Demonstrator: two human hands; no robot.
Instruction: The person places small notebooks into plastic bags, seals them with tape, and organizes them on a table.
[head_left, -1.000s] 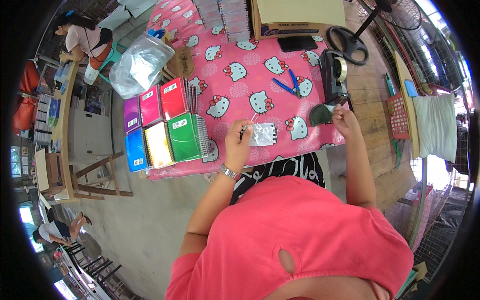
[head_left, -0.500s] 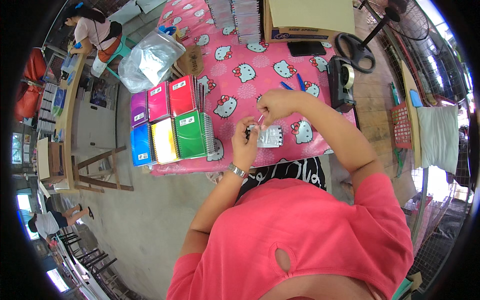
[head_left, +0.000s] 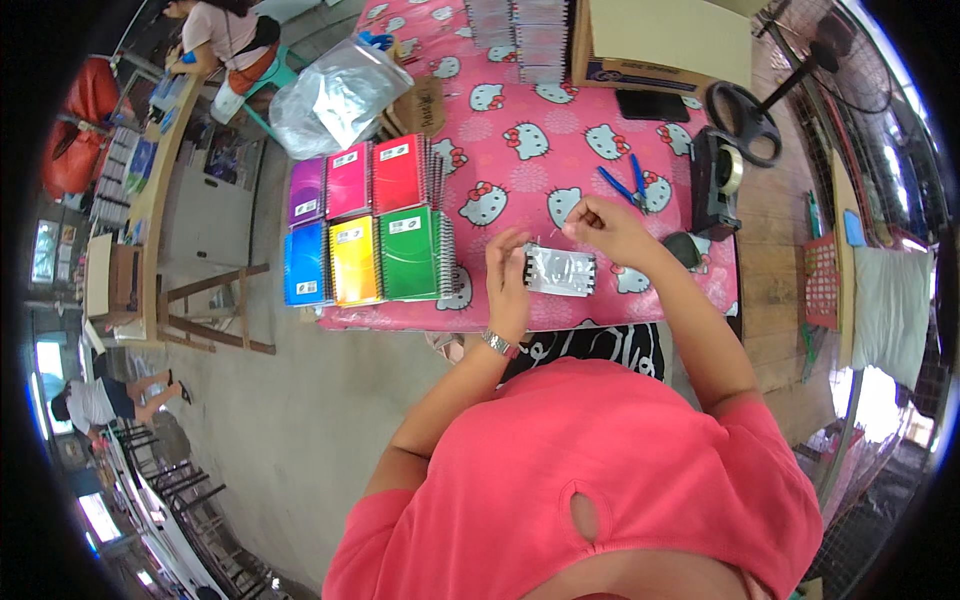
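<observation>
A small pack with a shiny clear wrapper (head_left: pixel 560 273) lies flat near the table's front edge, black binding loops along its left and right sides. Beside its left edge is my left hand (head_left: pixel 508 272), fingers raised, loosely curved and holding nothing I can see; whether it touches the pack I cannot tell. Just above the pack's right half, my right hand (head_left: pixel 608 230) is closed in a pinch. Something thin and pale seems to show by its fingertips, too small to name. Pliers with blue handles (head_left: pixel 622 186) lie spread beyond the right hand.
Colourful spiral notebooks (head_left: pixel 357 250) stand in stacks at left, with clear plastic bags (head_left: pixel 340 95) behind. A black tape dispenser (head_left: pixel 715 190), phone (head_left: pixel 652 105) and cardboard box (head_left: pixel 660 75) are at right and back. A dark object (head_left: pixel 683 250) sits by my right forearm. Another person (head_left: pixel 225 45) is at far left.
My hands, together over the pack's left side before, have parted. The right has moved off to the right, uncovering more of the pack. The whole view has shifted a little.
</observation>
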